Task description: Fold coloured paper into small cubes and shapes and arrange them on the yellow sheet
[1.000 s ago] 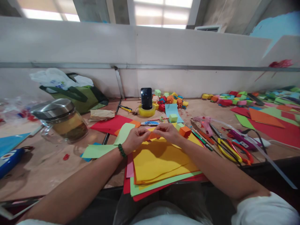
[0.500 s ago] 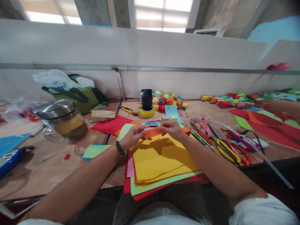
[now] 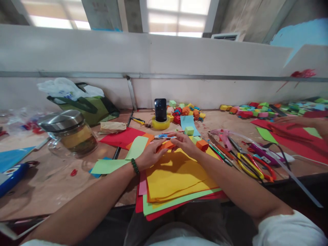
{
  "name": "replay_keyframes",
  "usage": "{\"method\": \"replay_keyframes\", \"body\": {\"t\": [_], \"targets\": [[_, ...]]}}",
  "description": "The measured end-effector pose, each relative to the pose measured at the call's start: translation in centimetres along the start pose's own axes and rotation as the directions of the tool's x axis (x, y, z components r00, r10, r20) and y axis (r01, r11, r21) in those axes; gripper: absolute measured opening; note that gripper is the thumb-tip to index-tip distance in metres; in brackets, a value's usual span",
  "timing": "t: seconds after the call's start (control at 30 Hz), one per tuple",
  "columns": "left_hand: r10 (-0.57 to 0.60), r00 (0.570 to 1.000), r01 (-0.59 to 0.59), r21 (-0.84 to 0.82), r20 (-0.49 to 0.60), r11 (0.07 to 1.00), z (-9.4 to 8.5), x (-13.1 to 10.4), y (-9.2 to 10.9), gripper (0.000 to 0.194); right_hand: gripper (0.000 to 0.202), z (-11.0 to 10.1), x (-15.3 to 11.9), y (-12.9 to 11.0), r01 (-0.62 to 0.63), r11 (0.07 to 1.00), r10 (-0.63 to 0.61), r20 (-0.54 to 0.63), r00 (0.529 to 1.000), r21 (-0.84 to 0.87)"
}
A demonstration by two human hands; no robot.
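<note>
Between my left hand (image 3: 150,154) and my right hand (image 3: 183,142) is a small piece of folded orange paper (image 3: 167,145), gripped by the fingers of both. Its exact shape is partly hidden by the fingers. Below them lies a stack of coloured sheets with yellow paper (image 3: 179,177) on top. An orange paper cube (image 3: 202,145) sits by my right wrist, and a light green paper cube (image 3: 189,130) is just beyond that hand. Behind my fingers is a blue and white tube (image 3: 161,136). Light green paper strips (image 3: 110,166) lie beside my left wrist.
A glass jar of tea (image 3: 74,135) and a green bag (image 3: 89,107) stand left. A phone (image 3: 160,109) leans on a tape roll (image 3: 161,123) before piled paper cubes. Right are scissors, pliers (image 3: 248,165), glue guns (image 3: 265,154), and another person's hand (image 3: 294,120) over red paper.
The orange paper, earlier stretched between my fingertips, now looks more compact. My left hand has shifted right and down, uncovering light green paper. The other person's hand has moved.
</note>
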State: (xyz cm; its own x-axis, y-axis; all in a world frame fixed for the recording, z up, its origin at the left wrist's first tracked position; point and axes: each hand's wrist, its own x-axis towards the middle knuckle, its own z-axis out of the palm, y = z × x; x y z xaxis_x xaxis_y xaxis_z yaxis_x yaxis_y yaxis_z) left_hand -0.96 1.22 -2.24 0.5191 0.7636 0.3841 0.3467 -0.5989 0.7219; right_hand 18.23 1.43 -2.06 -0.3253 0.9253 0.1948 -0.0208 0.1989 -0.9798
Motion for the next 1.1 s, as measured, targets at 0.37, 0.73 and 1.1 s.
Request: {"method": "replay_keyframes", "body": {"t": [0.37, 0.73, 1.1], "targets": [[-0.344, 0.928, 0.358, -0.602, 0.144, 0.713, -0.3, 0.2, 0.7, 0.032, 0.060, -0.3, 0.2, 0.8, 0.150, 0.978, -0.159, -0.054, 0.986, -0.146], [-0.147, 0.981, 0.128, -0.145, -0.126, 0.981, 0.7, -0.2, 1.5, 0.014, 0.039, 1.2, -0.4, 0.1, 0.154, 0.955, -0.182, -0.090, 0.979, -0.252], [-0.468, 0.882, 0.371, -0.686, 0.050, 0.626, 0.0, 0.2, 0.3, 0.038, 0.058, -0.5, 0.5, 1.3, 0.194, 0.953, -0.236, -0.167, 0.957, -0.234]]}}
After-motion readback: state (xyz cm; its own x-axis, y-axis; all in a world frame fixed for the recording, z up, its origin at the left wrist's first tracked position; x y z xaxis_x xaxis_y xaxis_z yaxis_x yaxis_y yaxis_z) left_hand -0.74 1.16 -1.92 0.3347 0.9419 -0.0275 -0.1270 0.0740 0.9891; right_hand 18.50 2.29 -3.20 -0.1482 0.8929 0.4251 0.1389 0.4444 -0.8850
